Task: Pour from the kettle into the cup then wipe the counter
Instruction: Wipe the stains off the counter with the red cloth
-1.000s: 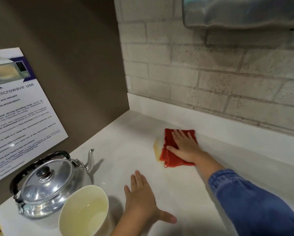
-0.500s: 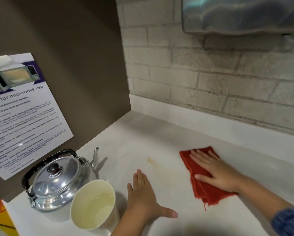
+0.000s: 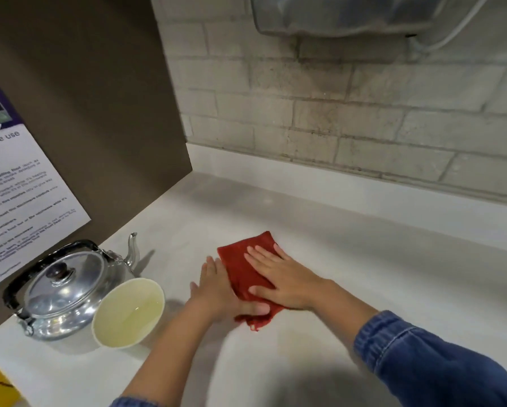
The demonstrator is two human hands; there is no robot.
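The red cloth has come back toward the middle of the desk from its spot farther right half a second ago, and the yellowish smear that showed there then is no longer to be seen, so the wiping step looks well along. The cup already holds pale liquid, which suggests the pour is done.

The right hand lies flat on the cloth, fingers spread and straight, pressing down instead of gripping. The left hand rests just beside it, palm down on the desk, its fingers extended along the cloth's left edge and its thumb lying over the cloth's near corner; it grasps nothing firmly that I can tell. The cup stands to the left of the left fingers, apparently touching the kettle, which sits beyond it.
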